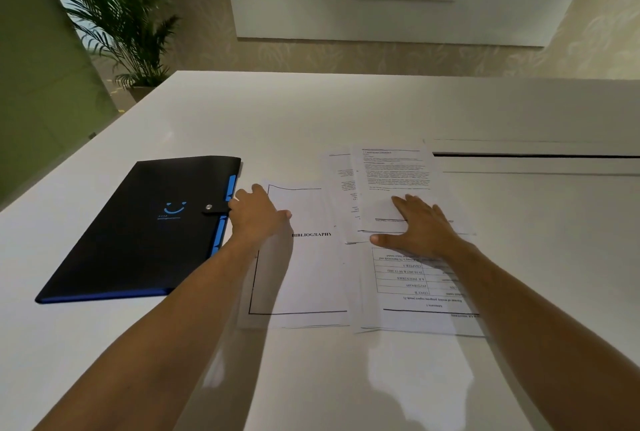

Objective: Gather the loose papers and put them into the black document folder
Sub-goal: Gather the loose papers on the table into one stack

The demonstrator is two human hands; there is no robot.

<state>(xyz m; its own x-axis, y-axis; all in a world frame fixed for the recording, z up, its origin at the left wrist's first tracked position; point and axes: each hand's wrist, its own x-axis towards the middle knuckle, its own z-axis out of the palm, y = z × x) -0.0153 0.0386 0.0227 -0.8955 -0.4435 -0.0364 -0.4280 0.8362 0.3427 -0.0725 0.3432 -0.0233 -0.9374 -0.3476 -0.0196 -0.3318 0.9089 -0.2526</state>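
Note:
A black document folder (145, 226) with blue tabs and a snap strap lies shut on the left of the white table. Right of it, several printed papers are spread out and overlap. The "BIBLIOGRAPHY" sheet (304, 274) lies nearest the folder, and my left hand (258, 217) rests on its upper left corner with fingers curled. A text page (394, 184) lies on top further right, and my right hand (420, 228) presses flat on its lower edge with fingers spread. A table-form sheet (419, 295) lies upside down below that hand.
The white table (311, 112) has a long cable slot (533, 155) at the back right. A potted palm (128, 22) stands on the floor beyond the table's left corner. A wall with white panels lies behind.

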